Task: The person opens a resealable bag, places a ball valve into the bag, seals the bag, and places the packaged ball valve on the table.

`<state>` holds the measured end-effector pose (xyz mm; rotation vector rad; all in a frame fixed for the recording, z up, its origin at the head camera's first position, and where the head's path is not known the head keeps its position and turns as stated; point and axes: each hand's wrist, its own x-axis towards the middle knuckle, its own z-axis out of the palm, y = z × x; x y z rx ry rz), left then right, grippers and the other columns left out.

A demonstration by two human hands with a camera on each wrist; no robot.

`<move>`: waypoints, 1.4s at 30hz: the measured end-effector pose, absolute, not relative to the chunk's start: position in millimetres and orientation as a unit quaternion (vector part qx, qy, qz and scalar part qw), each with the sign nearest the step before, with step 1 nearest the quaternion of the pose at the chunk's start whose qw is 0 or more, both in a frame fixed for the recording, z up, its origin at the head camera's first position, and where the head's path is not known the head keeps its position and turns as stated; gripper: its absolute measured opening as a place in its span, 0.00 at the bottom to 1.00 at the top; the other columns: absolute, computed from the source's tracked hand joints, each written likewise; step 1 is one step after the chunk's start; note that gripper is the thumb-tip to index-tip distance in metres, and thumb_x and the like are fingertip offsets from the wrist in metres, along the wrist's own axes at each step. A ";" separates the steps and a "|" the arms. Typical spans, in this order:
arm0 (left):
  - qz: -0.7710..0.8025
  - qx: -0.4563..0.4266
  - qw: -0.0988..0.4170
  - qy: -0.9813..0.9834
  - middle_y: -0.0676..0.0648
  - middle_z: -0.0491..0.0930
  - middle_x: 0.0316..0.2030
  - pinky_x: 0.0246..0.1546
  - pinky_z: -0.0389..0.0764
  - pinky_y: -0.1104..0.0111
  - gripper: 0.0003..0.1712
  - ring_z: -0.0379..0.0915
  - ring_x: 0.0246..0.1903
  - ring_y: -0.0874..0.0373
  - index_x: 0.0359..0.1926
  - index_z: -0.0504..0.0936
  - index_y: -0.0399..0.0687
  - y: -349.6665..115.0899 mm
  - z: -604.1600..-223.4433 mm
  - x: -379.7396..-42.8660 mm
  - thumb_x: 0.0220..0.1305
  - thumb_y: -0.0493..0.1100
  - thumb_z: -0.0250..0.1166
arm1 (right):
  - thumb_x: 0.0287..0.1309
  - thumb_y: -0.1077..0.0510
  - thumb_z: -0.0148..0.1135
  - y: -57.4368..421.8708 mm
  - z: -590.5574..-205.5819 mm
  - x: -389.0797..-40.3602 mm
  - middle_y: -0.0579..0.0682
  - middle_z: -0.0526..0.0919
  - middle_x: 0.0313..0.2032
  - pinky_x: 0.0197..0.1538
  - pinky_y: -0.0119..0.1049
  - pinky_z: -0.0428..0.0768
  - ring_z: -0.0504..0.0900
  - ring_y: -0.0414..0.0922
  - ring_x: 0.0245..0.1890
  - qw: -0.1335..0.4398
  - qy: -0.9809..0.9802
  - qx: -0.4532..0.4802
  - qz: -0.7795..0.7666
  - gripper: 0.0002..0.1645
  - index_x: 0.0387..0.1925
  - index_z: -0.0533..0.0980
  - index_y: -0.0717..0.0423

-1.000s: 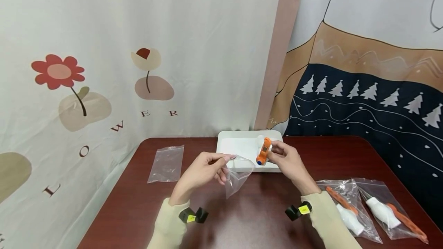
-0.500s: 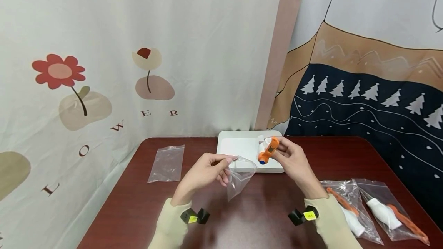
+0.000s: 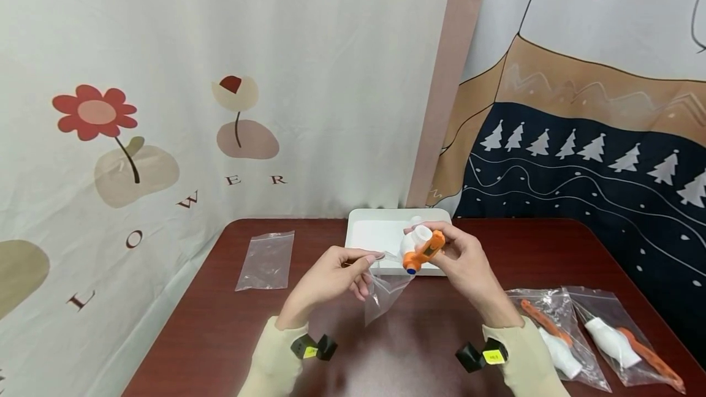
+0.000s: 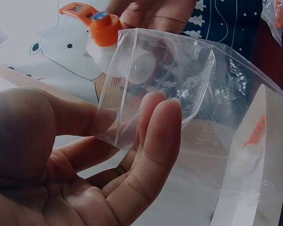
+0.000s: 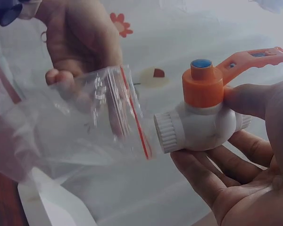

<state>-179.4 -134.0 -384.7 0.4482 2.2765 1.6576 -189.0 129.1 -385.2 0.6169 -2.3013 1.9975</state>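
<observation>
Left fingers (image 4: 162, 136) pinch the clear bag (image 5: 61, 132) near its mouth (image 5: 136, 117); right fingers (image 5: 252, 148) grip the valve (image 5: 205, 127); advisable to widen the mouth, feeding valve end-first

So the tray (image 3: 375, 231) sat at the far middle of the table (image 3: 397, 354), with a curtain (image 3: 331, 78) behind it. A flat bag (image 3: 266, 262) lay off to the left of the tray, and over at the near right there was a bagged valve (image 3: 559, 354) with a second bagged valve (image 3: 612, 342) just to its right. The left hand (image 3: 333, 274) had a held bag (image 3: 383, 299) up before the tray, and the ball valve (image 3: 419, 257) in the right hand (image 3: 466, 262) was just right of that bag's mouth.
</observation>
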 end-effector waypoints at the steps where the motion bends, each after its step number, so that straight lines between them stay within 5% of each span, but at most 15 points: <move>1: 0.575 0.156 0.145 0.790 0.37 0.83 0.28 0.33 0.89 0.53 0.19 0.81 0.22 0.57 0.61 0.82 0.38 -133.4 -384.6 -179.0 0.76 0.42 0.59 | 0.65 0.64 0.67 128.0 -385.1 -188.1 0.59 0.83 0.58 0.55 0.25 0.83 0.84 0.35 0.51 0.019 -0.736 0.206 0.645 0.23 0.61 0.77 0.58; 7: 0.572 0.157 0.145 0.792 0.36 0.83 0.28 0.33 0.89 0.52 0.18 0.81 0.22 0.57 0.60 0.84 0.41 -131.8 -383.7 -177.6 0.76 0.44 0.60 | 0.62 0.66 0.69 122.9 -384.1 -185.3 0.62 0.81 0.58 0.53 0.27 0.84 0.85 0.35 0.48 0.025 -0.723 0.233 0.650 0.25 0.61 0.77 0.63; 16: 0.568 0.153 0.151 0.794 0.42 0.83 0.24 0.35 0.88 0.46 0.18 0.81 0.22 0.57 0.60 0.84 0.40 -129.8 -383.7 -176.2 0.76 0.43 0.60 | 0.61 0.66 0.70 118.2 -387.2 -182.8 0.46 0.83 0.54 0.51 0.30 0.86 0.87 0.36 0.46 0.009 -0.708 0.256 0.658 0.25 0.60 0.78 0.64; 26: 0.569 0.160 0.150 0.793 0.39 0.84 0.25 0.32 0.89 0.51 0.18 0.81 0.20 0.57 0.60 0.82 0.36 -126.4 -383.3 -175.2 0.76 0.40 0.59 | 0.59 0.65 0.72 113.4 -393.1 -183.8 0.54 0.86 0.53 0.56 0.30 0.84 0.86 0.40 0.50 0.048 -0.726 0.300 0.616 0.21 0.55 0.82 0.55; 42: 0.574 0.186 0.153 0.783 0.37 0.84 0.25 0.32 0.88 0.49 0.20 0.80 0.20 0.59 0.63 0.79 0.34 -125.0 -386.3 -177.8 0.76 0.39 0.58 | 0.56 0.62 0.76 113.6 -392.9 -185.3 0.50 0.87 0.50 0.59 0.32 0.83 0.84 0.41 0.51 0.075 -0.733 0.328 0.591 0.22 0.53 0.84 0.52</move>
